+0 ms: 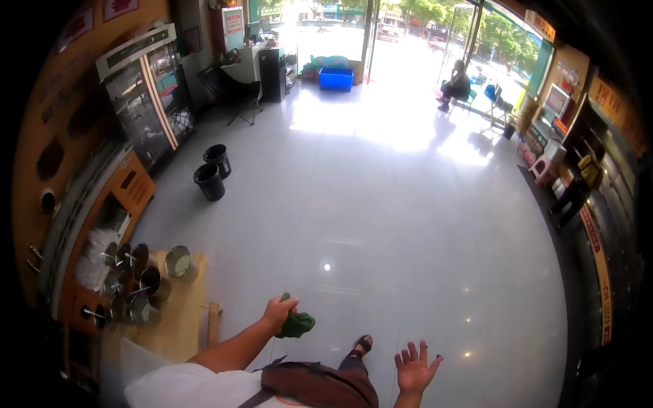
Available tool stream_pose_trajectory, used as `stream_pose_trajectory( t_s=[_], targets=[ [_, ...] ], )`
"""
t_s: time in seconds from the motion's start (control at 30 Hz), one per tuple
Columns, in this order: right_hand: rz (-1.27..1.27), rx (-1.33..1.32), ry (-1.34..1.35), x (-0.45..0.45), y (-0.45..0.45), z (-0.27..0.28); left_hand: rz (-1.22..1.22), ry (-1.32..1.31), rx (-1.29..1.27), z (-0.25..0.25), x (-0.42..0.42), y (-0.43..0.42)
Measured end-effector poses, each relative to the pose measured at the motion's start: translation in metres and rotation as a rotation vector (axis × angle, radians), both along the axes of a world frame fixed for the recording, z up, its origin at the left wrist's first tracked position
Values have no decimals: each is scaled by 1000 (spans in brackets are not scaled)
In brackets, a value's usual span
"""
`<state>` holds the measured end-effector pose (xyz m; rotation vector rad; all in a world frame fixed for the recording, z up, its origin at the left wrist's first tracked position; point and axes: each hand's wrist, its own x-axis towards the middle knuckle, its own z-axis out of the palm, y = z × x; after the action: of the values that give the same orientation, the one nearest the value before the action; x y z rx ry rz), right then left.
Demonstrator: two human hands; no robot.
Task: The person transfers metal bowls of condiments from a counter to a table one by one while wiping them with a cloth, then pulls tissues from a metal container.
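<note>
Closed around a bunched dark green cloth (297,325), my left hand (277,314) is held out over the floor, a little right of the wooden table. The cloth hangs below the fingers, and a bit of it sticks out above the fist. My right hand (415,368) is raised with its palm showing and fingers spread, holding nothing. Between the hands, a brown apron or bag (316,384) lies across my white top, and my sandaled foot (364,344) is on the tiles.
At left, a wooden table (178,333) bears several metal containers (139,309). Two black bins (209,182) stand farther off, near a glass-door fridge (153,88). A blue crate (336,79) is by the entrance. One person (456,85) sits there; another (583,182) stands at the right counter.
</note>
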<state>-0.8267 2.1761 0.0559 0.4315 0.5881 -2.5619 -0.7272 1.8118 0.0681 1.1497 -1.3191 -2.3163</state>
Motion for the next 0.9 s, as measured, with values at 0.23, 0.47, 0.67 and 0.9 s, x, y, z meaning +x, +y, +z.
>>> stream_pose_trajectory(
  t_s=[0.23, 0.47, 0.67, 0.9],
  targets=[
    [58, -47, -62, -233, -32, -14, 382, -236, 66, -92, -131, -37],
    [268, 0, 148, -469, -108, 43, 594, -422, 83, -112, -191, -75],
    [322, -30, 216, -593, -193, 39, 662, -669, 87, -134, -285, -114],
    [250, 61, -1, -715, -250, 30, 392, -580, -34, -147, -491, -215]
  ],
)
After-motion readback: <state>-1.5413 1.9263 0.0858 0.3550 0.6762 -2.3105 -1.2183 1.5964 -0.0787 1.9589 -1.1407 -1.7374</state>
